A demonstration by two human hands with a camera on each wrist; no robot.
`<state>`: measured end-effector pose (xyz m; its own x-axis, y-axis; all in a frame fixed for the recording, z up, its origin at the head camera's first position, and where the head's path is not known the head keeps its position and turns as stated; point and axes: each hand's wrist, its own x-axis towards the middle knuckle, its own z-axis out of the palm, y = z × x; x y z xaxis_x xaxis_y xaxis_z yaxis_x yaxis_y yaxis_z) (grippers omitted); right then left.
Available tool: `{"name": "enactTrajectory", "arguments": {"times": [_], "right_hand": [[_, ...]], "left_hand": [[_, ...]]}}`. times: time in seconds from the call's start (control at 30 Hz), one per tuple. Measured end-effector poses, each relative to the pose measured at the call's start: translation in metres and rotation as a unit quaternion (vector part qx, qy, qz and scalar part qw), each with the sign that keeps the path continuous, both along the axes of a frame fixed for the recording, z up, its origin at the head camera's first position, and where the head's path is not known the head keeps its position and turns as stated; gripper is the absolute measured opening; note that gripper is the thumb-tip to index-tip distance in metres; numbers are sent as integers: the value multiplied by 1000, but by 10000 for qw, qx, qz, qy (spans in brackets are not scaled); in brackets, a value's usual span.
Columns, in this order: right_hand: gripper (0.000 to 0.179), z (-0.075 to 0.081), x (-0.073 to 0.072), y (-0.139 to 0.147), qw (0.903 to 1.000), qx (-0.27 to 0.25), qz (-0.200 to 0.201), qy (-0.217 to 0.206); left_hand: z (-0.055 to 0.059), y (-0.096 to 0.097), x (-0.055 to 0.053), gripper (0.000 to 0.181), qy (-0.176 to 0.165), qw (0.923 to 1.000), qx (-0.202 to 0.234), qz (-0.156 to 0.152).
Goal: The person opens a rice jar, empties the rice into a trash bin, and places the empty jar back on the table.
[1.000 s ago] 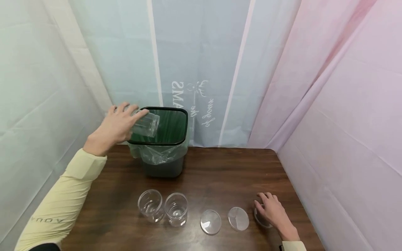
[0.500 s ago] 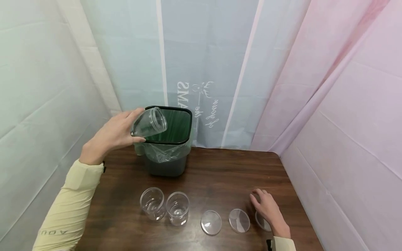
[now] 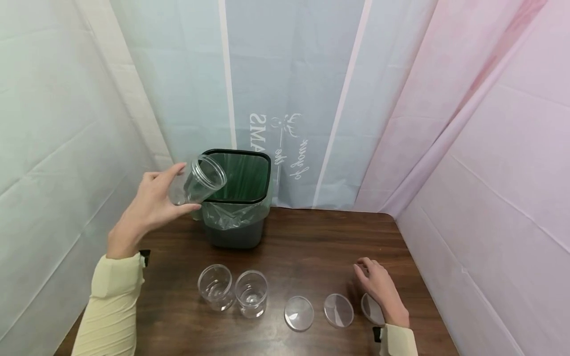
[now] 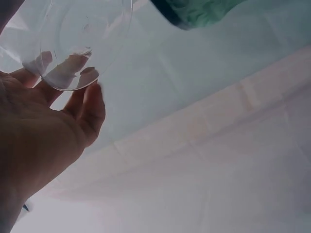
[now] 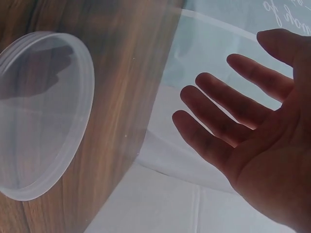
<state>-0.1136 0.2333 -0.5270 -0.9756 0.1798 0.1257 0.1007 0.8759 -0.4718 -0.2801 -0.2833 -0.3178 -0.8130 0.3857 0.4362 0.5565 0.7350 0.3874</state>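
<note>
My left hand (image 3: 153, 200) grips a clear plastic jar (image 3: 196, 180) around its body, thumb below and fingers behind. The jar leans over the left rim of the bin (image 3: 236, 232), its threaded mouth facing right and towards me. In the left wrist view the fingertips show through the jar's clear wall (image 4: 87, 29). My right hand (image 3: 380, 289) hovers over the right side of the table with nothing in it, its fingers loosely spread in the right wrist view. Just beside it lies a round clear lid (image 3: 371, 309), partly hidden by the wrist.
Two clear jars (image 3: 215, 287) stand side by side in front of the bin, mouths up. Two more clear lids (image 3: 299, 314) lie flat to their right. A thin plastic liner (image 3: 231, 216) hangs over the bin's rim. Cloth curtains (image 3: 294, 74) enclose the wooden table (image 3: 311, 247).
My left hand has turned the jar from mouth-down over the bin to mouth tilted up, and drawn it left towards me. My right hand has lifted away from the rightmost lid.
</note>
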Motion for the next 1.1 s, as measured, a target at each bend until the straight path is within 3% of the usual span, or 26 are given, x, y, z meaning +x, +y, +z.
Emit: {"name": "enactTrajectory", "arguments": {"times": [0.37, 0.63, 0.9, 1.0, 1.1], "right_hand": [[33, 11, -9, -7, 9993, -317, 19, -196], [36, 11, -20, -18, 9990, -406, 111, -154], [35, 13, -21, -24, 9986, -494, 198, -80], [35, 13, -23, -30, 9982, -530, 285, -50], [34, 15, -23, -37, 9979, -559, 327, -31]], "left_hand": [[-30, -18, 25, 98, -659, 9946, 609, 524], [-67, -33, 42, 96, -830, 9917, 797, 568], [-93, -41, 63, 112, -1901, 9730, 720, 1091], [-103, -44, 65, 112, -2132, 9673, 590, 1239], [-117, -47, 66, 108, -2082, 9679, 638, 1259]]}}
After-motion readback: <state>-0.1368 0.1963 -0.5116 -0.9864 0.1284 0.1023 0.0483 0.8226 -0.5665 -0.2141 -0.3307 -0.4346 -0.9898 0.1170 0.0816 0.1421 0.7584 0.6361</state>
